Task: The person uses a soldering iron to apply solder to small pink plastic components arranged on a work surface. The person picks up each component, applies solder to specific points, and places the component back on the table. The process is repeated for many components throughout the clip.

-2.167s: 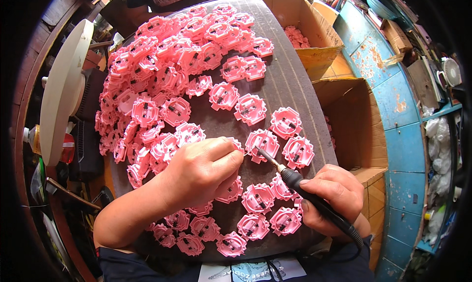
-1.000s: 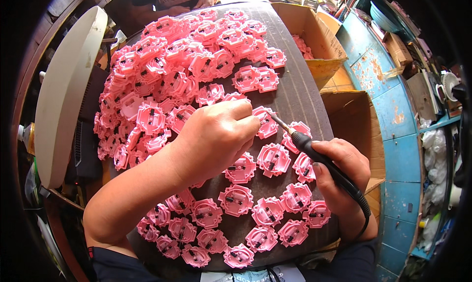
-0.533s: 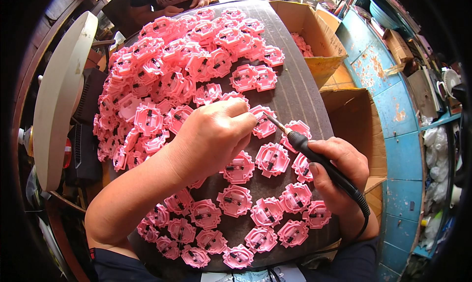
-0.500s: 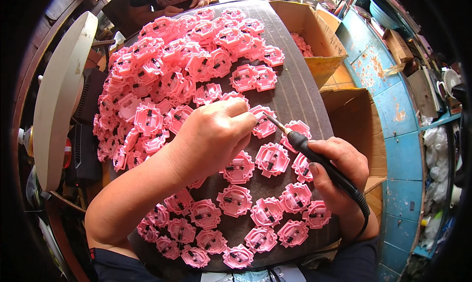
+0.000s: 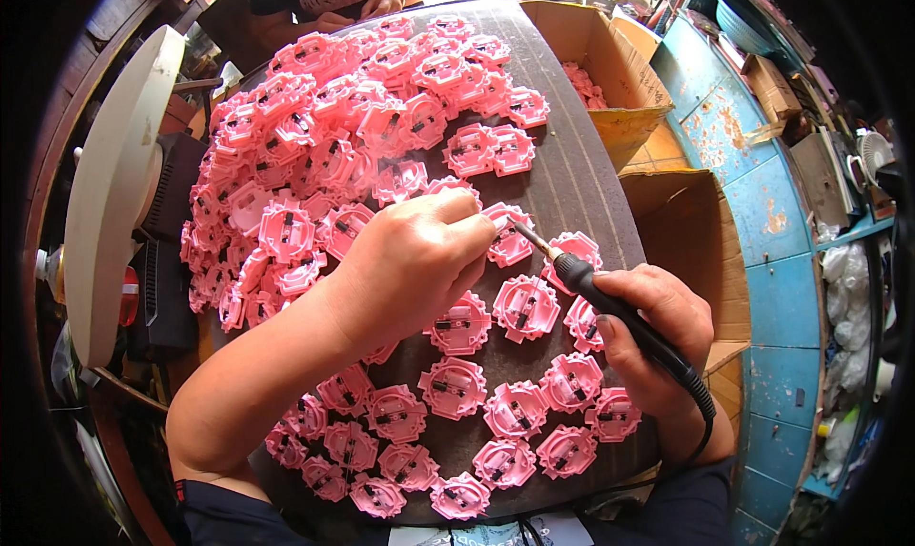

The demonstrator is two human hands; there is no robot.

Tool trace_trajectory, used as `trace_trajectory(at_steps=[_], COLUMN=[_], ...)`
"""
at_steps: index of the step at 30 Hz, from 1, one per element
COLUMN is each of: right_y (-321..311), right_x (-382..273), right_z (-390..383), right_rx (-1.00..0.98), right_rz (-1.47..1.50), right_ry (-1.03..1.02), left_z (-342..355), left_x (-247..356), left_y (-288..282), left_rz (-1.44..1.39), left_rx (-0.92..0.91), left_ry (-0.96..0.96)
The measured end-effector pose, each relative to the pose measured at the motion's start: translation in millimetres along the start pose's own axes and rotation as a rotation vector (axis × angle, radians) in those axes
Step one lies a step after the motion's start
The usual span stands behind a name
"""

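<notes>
Pink plastic housings (image 5: pixel 458 394), many with small black parts inside, lie over the dark worktop (image 5: pixel 572 136), densely heaped at the upper left. My right hand (image 5: pixel 667 327) grips a black soldering iron (image 5: pixel 620 317) with a corded handle; its metal tip touches or hovers just over one housing (image 5: pixel 507 246) near the middle. My left hand (image 5: pixel 419 251) is closed in a pinch just left of that tip, fingertips at the housing; what they hold is hidden. A faint wisp of smoke hangs above them.
Another person's hands (image 5: pixel 381 5) are at the far edge. Two cardboard boxes (image 5: pixel 624 117) stand at the right, one holding pink pieces. A pale round object (image 5: pixel 119 193) stands upright beside black equipment (image 5: pixel 162 298) at the left. Blue tiles (image 5: pixel 782 308) and cluttered shelves line the right.
Since the oldest frame both hands and the iron tip have moved farther from me to another housing, and the view has shifted. In the last second they barely move; faint smoke now shows.
</notes>
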State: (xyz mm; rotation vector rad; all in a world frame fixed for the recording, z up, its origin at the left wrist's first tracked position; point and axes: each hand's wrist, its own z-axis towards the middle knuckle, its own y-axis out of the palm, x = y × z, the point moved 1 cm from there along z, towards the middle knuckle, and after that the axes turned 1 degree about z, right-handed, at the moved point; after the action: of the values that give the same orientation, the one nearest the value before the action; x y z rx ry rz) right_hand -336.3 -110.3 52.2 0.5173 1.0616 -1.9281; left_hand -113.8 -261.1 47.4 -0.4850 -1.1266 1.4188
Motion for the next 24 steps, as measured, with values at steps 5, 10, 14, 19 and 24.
trace_trajectory(at_steps=[5,10,14,19,24], right_y=[0,2,4,6,6], right_x=[0,-1,-1,-2,-2], right_z=[-1,-2,-2,0,0], right_rx=[0.031,-0.004,-0.004,-0.015,-0.026], right_rz=[0.014,0.034,0.050,0.042,0.037], right_ry=[0.007,-0.004,0.006,0.011,0.014], left_z=[-1,-7,-10,-9,-9], left_x=[2,3,2,1,0], left_y=[-2,-13,-12,-10,-9], left_rz=[-0.006,0.028,0.037,0.038,0.041], left_rx=[-0.002,-0.027,-0.023,-0.036,-0.031], left_ry=[-0.022,-0.043,-0.032,-0.033,-0.031])
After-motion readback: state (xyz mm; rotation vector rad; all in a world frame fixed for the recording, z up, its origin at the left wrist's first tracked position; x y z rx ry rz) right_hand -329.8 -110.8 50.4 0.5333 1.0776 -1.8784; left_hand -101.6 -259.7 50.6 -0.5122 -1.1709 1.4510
